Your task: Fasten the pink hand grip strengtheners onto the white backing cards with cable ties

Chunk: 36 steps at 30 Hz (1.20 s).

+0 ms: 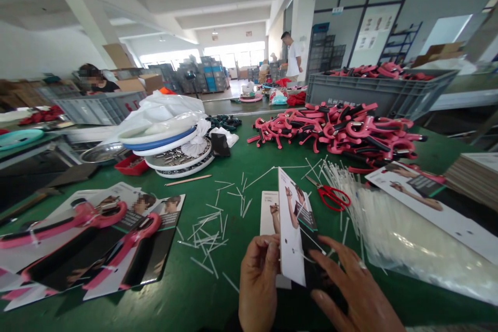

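Printed white-and-black cardboard card (pixel 288 233) is at lower centre of frame, stood on edge between the hands. Long axis runs up-frame, top leaning slightly left; pale face to the left, dark printed face to the right. Left hand (pixel 259 280) is nearer: thumb and fingers closed on the card's lower left side. Right hand (pixel 352 282) is at lower right, fingers spread, thumb apart, over the dark face. Thin white plastic cable tie (pixel 305 256) crosses the card low down, toward the right fingertips; can't tell if they touch it. Second similar card (pixel 268 211) lies flat behind.
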Each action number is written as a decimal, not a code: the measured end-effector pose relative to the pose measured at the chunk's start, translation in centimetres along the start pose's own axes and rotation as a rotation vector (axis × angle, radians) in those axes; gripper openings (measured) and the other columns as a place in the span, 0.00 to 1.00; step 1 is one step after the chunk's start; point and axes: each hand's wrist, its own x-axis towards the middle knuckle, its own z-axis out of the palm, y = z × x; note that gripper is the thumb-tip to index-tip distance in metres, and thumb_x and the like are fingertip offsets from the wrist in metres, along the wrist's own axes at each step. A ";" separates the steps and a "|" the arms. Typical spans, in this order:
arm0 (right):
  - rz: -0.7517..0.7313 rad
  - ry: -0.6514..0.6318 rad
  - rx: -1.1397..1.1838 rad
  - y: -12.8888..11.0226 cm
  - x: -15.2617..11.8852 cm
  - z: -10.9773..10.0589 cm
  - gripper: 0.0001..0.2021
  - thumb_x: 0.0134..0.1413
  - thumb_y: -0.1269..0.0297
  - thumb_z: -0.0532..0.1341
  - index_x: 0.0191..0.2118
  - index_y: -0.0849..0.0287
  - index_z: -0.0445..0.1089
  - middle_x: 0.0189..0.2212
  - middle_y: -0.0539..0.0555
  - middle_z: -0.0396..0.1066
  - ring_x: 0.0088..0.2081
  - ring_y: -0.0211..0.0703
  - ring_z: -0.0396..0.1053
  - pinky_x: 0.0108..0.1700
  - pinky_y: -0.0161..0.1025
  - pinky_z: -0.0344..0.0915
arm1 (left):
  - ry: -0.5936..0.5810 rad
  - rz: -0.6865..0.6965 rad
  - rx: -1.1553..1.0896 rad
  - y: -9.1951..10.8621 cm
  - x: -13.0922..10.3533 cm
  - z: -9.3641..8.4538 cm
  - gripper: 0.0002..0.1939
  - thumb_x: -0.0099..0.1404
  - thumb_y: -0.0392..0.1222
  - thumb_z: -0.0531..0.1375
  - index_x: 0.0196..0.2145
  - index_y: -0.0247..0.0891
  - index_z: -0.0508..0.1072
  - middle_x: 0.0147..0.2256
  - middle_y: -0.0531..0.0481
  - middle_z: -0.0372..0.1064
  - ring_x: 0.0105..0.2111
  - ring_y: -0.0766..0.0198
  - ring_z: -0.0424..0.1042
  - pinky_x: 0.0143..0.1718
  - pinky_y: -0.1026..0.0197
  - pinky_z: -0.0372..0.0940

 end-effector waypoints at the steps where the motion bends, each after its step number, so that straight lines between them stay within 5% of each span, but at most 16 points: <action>1: -0.024 0.018 -0.071 -0.1 0.0 -0.1 0.26 0.48 0.49 0.58 0.52 0.54 0.64 0.53 0.65 0.59 0.51 0.61 0.62 0.41 0.53 0.69 | -0.005 -0.005 0.000 0.0 0.0 0.1 0.12 0.60 0.50 0.57 0.28 0.38 0.66 0.28 0.54 0.68 0.25 0.70 0.65 0.25 0.70 0.61; 6: 0.023 0.128 -0.243 -0.3 -0.1 -0.6 0.28 0.44 0.45 0.58 0.52 0.47 0.64 0.61 0.65 0.43 0.57 0.75 0.48 0.39 0.65 0.64 | -0.032 -0.015 -0.027 -0.1 -0.3 0.6 0.12 0.60 0.49 0.57 0.28 0.37 0.66 0.27 0.54 0.68 0.25 0.70 0.66 0.26 0.69 0.62; 14: -0.005 0.214 -0.074 -0.6 -0.7 0.1 0.20 0.52 0.59 0.57 0.52 0.53 0.63 0.59 0.62 0.49 0.55 0.60 0.55 0.45 0.55 0.65 | -0.132 -0.004 -0.083 -0.5 -0.6 2.0 0.13 0.59 0.50 0.57 0.29 0.37 0.69 0.26 0.54 0.66 0.23 0.71 0.65 0.24 0.69 0.61; 18: 0.110 0.215 0.113 -0.8 -0.9 0.1 0.18 0.56 0.65 0.54 0.52 0.55 0.62 0.57 0.60 0.54 0.55 0.52 0.58 0.49 0.49 0.64 | -0.202 -0.021 -0.085 -0.7 -0.4 2.8 0.13 0.59 0.50 0.58 0.32 0.36 0.72 0.23 0.55 0.64 0.21 0.73 0.61 0.23 0.71 0.60; 25: 0.340 0.207 0.368 -0.2 -1.0 -0.6 0.16 0.59 0.65 0.51 0.52 0.53 0.64 0.55 0.57 0.59 0.54 0.48 0.61 0.51 0.43 0.64 | -0.360 -0.202 -0.126 -1.1 0.0 4.7 0.21 0.54 0.56 0.60 0.34 0.33 0.72 0.23 0.54 0.64 0.15 0.77 0.54 0.16 0.70 0.57; 36: 0.399 0.238 0.504 0.3 -0.5 -0.8 0.16 0.58 0.64 0.53 0.51 0.52 0.65 0.53 0.54 0.63 0.51 0.47 0.65 0.49 0.42 0.66 | -0.439 -0.172 0.063 0.9 0.9 5.2 0.15 0.52 0.50 0.62 0.25 0.34 0.68 0.21 0.52 0.66 0.18 0.72 0.61 0.14 0.72 0.54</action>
